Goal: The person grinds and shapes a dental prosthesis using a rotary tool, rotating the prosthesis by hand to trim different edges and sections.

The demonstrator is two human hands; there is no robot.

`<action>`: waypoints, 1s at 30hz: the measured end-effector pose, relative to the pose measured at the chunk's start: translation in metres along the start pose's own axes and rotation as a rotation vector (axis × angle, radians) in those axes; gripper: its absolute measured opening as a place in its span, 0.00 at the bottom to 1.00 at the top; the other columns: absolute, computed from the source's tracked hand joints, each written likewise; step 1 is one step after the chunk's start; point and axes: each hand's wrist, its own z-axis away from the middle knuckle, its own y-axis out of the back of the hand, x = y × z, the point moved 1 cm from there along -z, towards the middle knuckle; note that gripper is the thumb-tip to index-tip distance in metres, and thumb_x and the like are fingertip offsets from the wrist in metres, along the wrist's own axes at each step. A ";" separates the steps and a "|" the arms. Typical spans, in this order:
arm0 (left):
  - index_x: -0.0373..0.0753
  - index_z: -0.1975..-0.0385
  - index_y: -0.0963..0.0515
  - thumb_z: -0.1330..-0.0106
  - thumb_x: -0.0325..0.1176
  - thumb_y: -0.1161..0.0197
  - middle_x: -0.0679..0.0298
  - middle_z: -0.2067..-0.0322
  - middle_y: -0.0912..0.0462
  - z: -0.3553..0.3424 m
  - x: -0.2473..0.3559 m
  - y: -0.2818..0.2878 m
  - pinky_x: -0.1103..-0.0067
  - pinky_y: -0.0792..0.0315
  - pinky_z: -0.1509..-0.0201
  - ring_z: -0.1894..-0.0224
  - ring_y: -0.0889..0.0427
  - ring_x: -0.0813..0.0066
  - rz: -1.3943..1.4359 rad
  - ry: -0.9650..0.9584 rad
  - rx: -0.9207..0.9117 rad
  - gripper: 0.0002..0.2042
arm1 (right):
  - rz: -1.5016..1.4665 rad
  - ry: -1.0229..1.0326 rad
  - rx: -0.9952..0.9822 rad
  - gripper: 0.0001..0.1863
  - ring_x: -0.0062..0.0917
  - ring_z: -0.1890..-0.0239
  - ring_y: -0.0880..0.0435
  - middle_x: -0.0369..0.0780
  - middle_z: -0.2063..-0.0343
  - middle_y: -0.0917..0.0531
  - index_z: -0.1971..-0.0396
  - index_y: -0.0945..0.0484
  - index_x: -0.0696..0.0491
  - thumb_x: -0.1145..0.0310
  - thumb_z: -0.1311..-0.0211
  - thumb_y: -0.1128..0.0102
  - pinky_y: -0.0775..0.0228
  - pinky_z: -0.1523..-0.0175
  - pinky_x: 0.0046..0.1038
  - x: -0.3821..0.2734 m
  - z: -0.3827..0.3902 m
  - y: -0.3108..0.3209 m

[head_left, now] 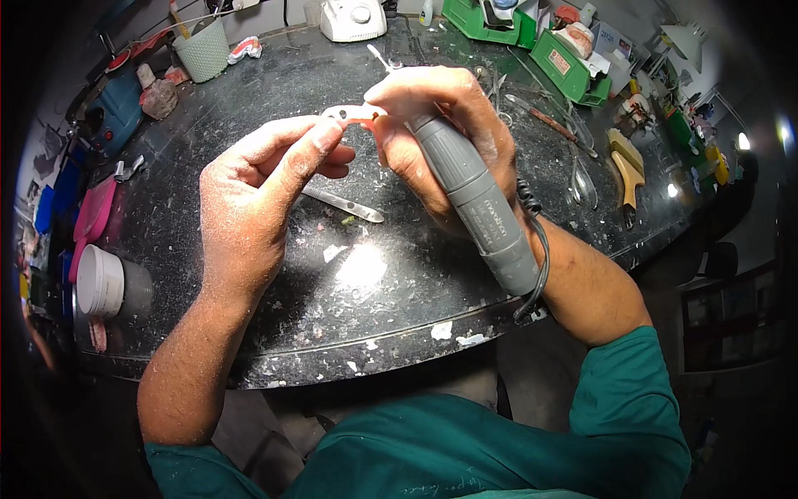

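My left hand [258, 179], dusted with white powder, pinches a small curved pink-and-white denture piece [337, 111] between thumb and fingers. Dark spots show on the piece. Closed around a thick grey rotary handpiece [474, 195] is my right hand [453, 108], its fingertips meeting the far end of the denture piece. The handpiece's working tip is hidden by my fingers and glare. A coiled black cord [540, 241] runs from its rear end along my right wrist. Below my hands a metal knife handle [342, 203] lies on the dark bench [416, 274].
White tubs [100, 281] and a pink scoop-like thing [93, 212] stand at left. Along the back are a woven cup [202, 51], a white control box [353, 20] and green bins [565, 68]. Hand tools and a wooden brush [628, 170] lie at right.
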 end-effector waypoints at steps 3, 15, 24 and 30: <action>0.32 0.51 0.17 0.29 0.34 0.35 0.58 0.63 0.12 0.000 0.001 -0.001 0.79 0.23 0.51 0.60 0.14 0.75 -0.021 0.008 0.006 0.13 | -0.009 -0.004 0.004 0.15 0.14 0.65 0.18 0.38 0.61 0.19 0.50 0.25 0.57 0.80 0.35 0.38 0.24 0.61 0.17 -0.001 0.001 -0.001; 0.33 0.52 0.16 0.29 0.35 0.35 0.59 0.64 0.12 0.000 0.003 -0.001 0.80 0.24 0.52 0.62 0.15 0.76 -0.046 0.007 -0.014 0.13 | -0.002 0.027 0.021 0.16 0.16 0.63 0.18 0.38 0.61 0.19 0.51 0.25 0.58 0.84 0.37 0.39 0.25 0.57 0.18 0.001 0.000 -0.002; 0.33 0.54 0.16 0.27 0.41 0.39 0.59 0.67 0.13 0.001 0.005 -0.003 0.77 0.27 0.47 0.61 0.15 0.74 -0.085 0.009 -0.021 0.16 | -0.006 0.054 -0.003 0.16 0.18 0.61 0.17 0.39 0.60 0.19 0.51 0.25 0.59 0.85 0.39 0.40 0.24 0.54 0.19 0.003 0.000 -0.001; 0.34 0.54 0.16 0.27 0.41 0.39 0.60 0.67 0.14 0.002 0.004 -0.004 0.77 0.26 0.47 0.62 0.16 0.75 -0.084 0.010 -0.001 0.16 | -0.023 0.018 -0.005 0.15 0.18 0.60 0.17 0.39 0.60 0.19 0.51 0.24 0.59 0.84 0.38 0.40 0.24 0.53 0.20 0.001 0.001 -0.001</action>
